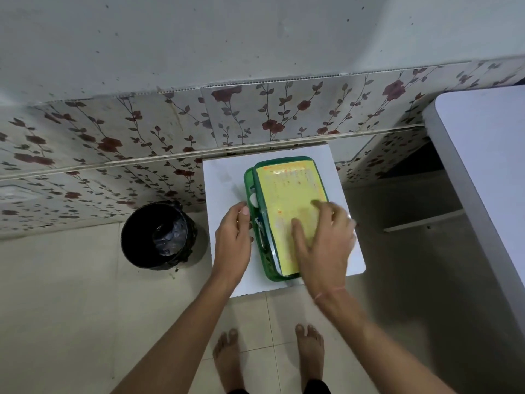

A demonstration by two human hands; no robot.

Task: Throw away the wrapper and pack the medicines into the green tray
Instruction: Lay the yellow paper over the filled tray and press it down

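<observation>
Left of the white table (221, 177), on the tiled floor, I count one black bin (158, 235) lined with a dark bag, something pale and crumpled lying in its bottom. On the table itself I see one green tray (250, 177), and it sits toward the table's right half, reaching close to the near edge. Its walls are translucent green plastic with rounded corners. One yellow printed sheet (289, 189) in a clear sleeve lies over most of the tray's top, slightly askew, so only a strip along the tray's left side stays uncovered; small white and blue items show there, too small for me to name. My left hand (231, 237) rests against the tray's left wall, fingers loosely curled around the rim, thumb up. My right hand (324, 237) lies flat on the yellow sheet, fingers spread wide and gripping nothing; it is blurred. Right of the table, one pale countertop (483, 155) stands well apart.
</observation>
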